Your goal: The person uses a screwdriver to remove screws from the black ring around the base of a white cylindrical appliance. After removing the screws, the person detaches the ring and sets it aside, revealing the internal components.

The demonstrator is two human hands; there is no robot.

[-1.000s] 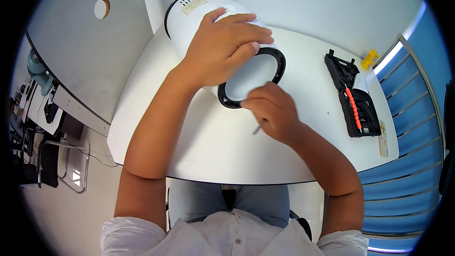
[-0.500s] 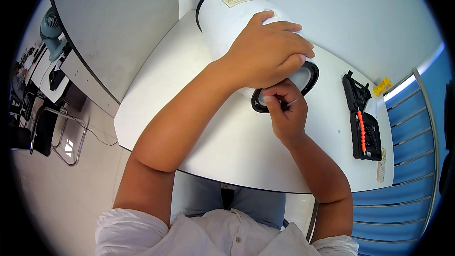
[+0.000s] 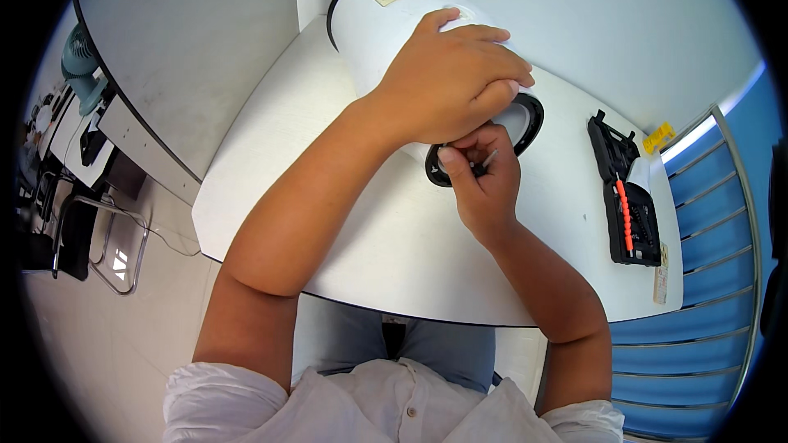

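A white cylindrical appliance (image 3: 373,29) with vent slots and black rims at its ends lies on its side on the white table (image 3: 377,246). My left hand (image 3: 451,82) grips it from above, fingers draped over its curved side and thumb near the close end. That end has a black ring (image 3: 532,127) around a pale recessed base. At the ring's lower part, my right hand (image 3: 488,184) pinches a small thin tool with a metal shaft (image 3: 491,158). Its working tip is hidden by the fingers, so I cannot tell what it touches.
An opened black tool case (image 3: 632,221) with an orange flexible shaft (image 3: 625,213) lies at the table's right side. Behind it is a yellow item (image 3: 658,138). Metal railing (image 3: 743,197) stands beyond the right edge, a grey partition (image 3: 189,41) at the left.
My right hand has turned slightly, and the metal shaft now points more upward. My left hand stays on the appliance. The whole view has shifted a little.
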